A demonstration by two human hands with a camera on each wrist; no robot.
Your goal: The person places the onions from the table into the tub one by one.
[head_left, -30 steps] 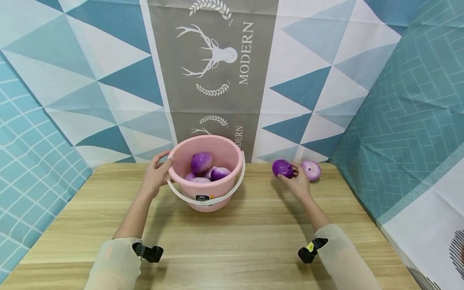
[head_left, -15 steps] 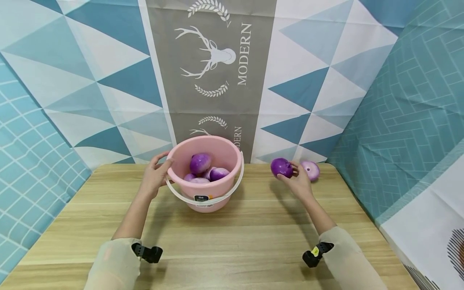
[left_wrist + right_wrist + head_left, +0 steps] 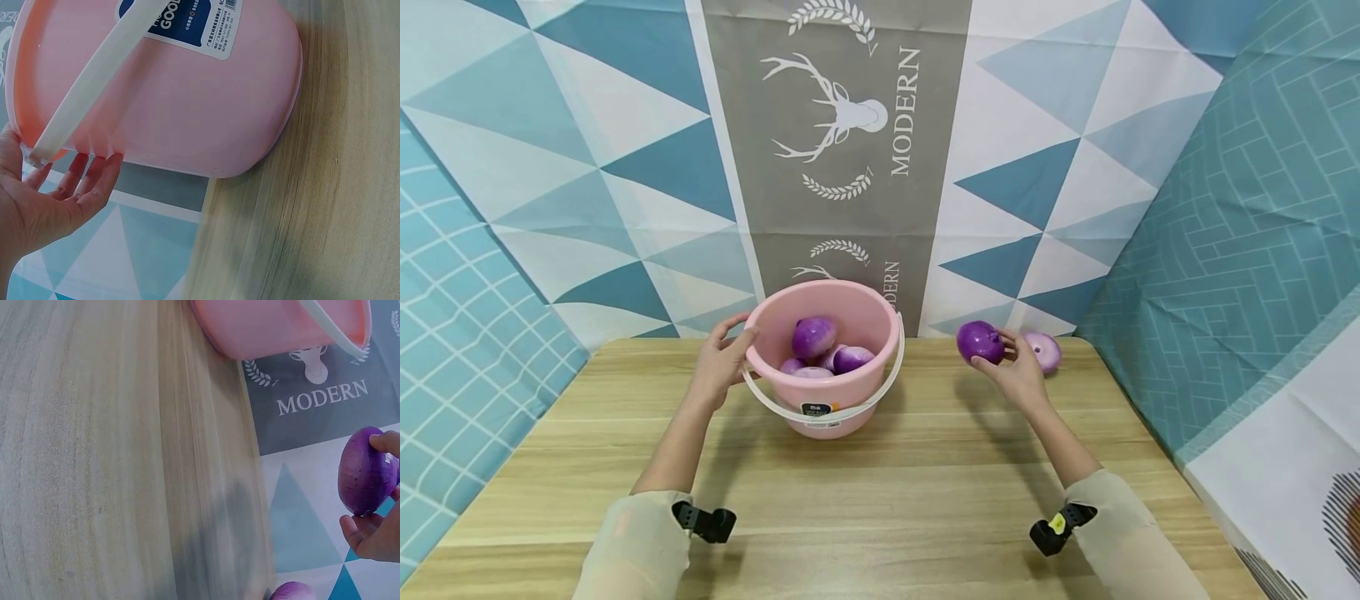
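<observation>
In the head view a pink bucket (image 3: 857,308) stands upright at the back of the table, with several purple onions (image 3: 814,337) inside. My left hand (image 3: 718,364) grips its left rim; the left wrist view shows the fingertips (image 3: 111,164) against the outer wall, near where the white handle (image 3: 94,84) joins. To the right, my right hand (image 3: 1022,377) holds a dark purple onion (image 3: 979,342) between thumb and fingers, raised off the table. Behind that hand, a paler onion (image 3: 1043,352) lies on the table, partly hidden.
A wooden table (image 3: 865,508) spreads out before me. Patterned cloth (image 3: 842,150) hangs along its back edge, and blue-green tiled cloth (image 3: 1247,208) covers the right side. The bucket's handle hangs down across its front.
My right hand has lifted the dark onion slightly and shifted it a little to the left. The left hand and the bucket have stayed in place.
</observation>
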